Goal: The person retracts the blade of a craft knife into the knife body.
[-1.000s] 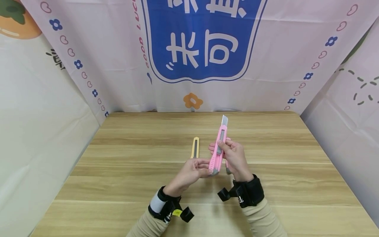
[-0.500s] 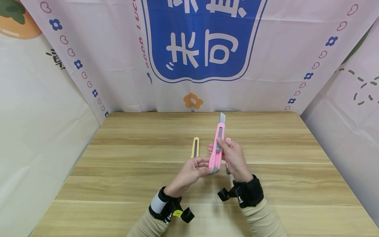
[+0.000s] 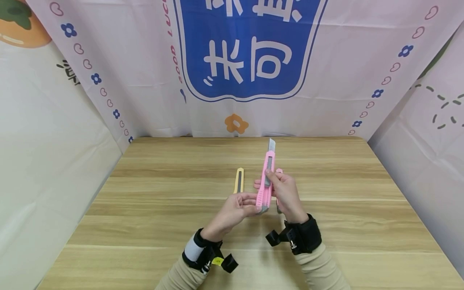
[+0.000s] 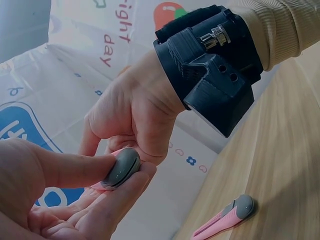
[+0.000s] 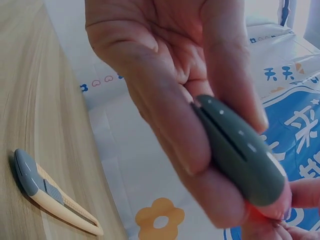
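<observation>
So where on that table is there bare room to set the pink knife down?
The wooden table is bare along its left side, left of the yellow knife, and on the right half toward the right edge. The middle is crowded: both hands, the left hand and right hand, hold the pink knife, and a second pink knife lies beneath.

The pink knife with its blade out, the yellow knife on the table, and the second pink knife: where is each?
pink knife [image 3: 266,185]: head view, on its body between the hands.
yellow knife [image 3: 239,179]: head view, mid-handle.
second pink knife [image 4: 223,217]: left wrist view, on its pink body.
</observation>
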The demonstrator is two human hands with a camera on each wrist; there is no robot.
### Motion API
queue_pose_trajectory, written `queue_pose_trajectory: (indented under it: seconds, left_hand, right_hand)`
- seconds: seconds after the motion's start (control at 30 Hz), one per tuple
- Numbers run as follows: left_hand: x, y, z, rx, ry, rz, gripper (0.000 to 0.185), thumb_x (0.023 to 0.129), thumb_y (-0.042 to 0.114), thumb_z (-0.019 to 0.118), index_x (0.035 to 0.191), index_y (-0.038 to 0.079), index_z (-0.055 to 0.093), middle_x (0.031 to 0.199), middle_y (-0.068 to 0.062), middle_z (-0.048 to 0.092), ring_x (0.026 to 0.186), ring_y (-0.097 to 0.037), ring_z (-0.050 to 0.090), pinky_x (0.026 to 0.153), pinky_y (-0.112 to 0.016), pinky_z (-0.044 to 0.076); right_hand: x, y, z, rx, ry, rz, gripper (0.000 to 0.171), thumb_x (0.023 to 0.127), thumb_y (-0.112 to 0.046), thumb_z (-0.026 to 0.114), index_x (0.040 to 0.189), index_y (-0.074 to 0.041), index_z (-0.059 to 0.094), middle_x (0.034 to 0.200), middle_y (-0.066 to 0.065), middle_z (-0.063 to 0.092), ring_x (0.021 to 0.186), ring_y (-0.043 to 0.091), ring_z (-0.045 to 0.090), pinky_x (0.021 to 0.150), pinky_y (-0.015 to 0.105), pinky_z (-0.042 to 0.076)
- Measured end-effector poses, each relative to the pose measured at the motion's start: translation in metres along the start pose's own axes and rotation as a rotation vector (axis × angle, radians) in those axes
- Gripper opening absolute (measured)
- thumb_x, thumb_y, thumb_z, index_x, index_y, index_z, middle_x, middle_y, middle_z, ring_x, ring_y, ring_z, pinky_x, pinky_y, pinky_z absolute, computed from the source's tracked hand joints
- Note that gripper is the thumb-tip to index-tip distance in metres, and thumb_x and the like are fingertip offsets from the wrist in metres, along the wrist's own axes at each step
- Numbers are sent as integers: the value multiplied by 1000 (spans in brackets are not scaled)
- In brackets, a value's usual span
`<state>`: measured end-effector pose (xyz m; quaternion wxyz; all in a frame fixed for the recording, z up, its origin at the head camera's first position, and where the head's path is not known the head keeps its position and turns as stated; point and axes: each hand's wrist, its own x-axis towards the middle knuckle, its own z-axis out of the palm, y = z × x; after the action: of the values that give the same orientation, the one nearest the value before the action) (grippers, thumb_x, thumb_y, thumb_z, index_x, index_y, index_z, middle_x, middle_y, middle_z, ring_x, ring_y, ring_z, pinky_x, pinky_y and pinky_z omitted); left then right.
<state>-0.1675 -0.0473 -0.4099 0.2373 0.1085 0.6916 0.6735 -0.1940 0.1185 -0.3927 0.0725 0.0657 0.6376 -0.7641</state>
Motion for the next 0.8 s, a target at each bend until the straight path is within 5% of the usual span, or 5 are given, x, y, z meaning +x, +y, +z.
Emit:
queue_pose_trajectory:
  seconds: [0.8]
  left_hand:
    - [0, 1, 0, -2, -4, -2, 42, 89, -2, 57, 130, -11, 51, 121, -30, 64, 93, -9, 68, 89, -25, 60]
  right_hand:
    - [-1, 1, 1, 55, 13, -30, 36, 99, -13, 52, 126, 10, 54, 80, 0, 78, 76, 9, 75, 77, 25, 63]
